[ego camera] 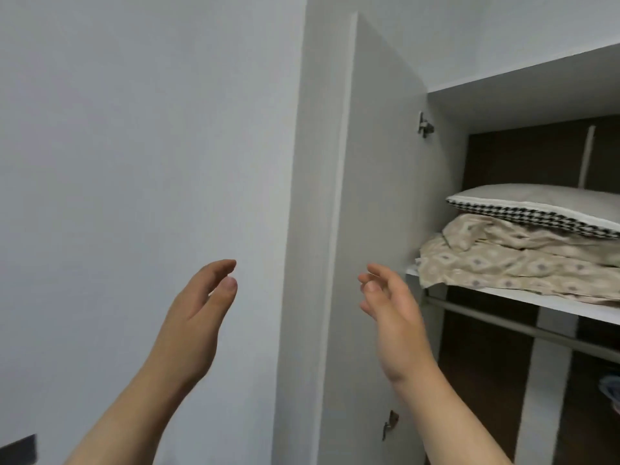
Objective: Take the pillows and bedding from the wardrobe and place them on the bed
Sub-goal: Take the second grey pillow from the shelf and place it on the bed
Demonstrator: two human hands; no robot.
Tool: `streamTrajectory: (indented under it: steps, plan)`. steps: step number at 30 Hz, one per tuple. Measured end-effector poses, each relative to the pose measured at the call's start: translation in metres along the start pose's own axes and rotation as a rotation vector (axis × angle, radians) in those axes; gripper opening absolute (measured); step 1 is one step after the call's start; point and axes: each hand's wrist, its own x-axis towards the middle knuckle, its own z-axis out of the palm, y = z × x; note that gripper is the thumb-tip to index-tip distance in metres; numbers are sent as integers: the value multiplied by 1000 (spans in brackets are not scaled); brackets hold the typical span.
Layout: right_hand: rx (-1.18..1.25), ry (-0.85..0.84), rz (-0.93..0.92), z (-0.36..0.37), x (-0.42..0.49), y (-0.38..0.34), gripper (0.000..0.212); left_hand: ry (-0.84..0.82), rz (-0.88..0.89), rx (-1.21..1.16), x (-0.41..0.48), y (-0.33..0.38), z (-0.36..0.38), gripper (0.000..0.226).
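Hands up in front of you, palms facing each other: your left hand [194, 317] and right hand [391, 313] both have fingers [221, 268] loosely spread, gripping nothing. Just behind the right hand stands the opened wardrobe door [379, 196]. Beyond it, on the wardrobe shelf [503, 295], folded beige patterned bedding [510, 263] lies with a pillow [536, 206] resting on top, well apart from both hands
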Motion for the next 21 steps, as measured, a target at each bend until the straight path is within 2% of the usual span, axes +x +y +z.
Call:
streamTrajectory:
  steps: [5,8,11,21]
  plan:
    - [-120,198,-53,-123,6,-21,27,-171,57,-170,7,33,118,37]
    - [-177,294,-51,-176,10,-30,23,-242,79,-245,13,42,177,36]
    - [-254,401,-58,-223,22,-30,22,-300,103,-313,29,42,238,26]
    - [-502,649,-24,-303,111,9,25,-397,131,-524,137,8,397,19]
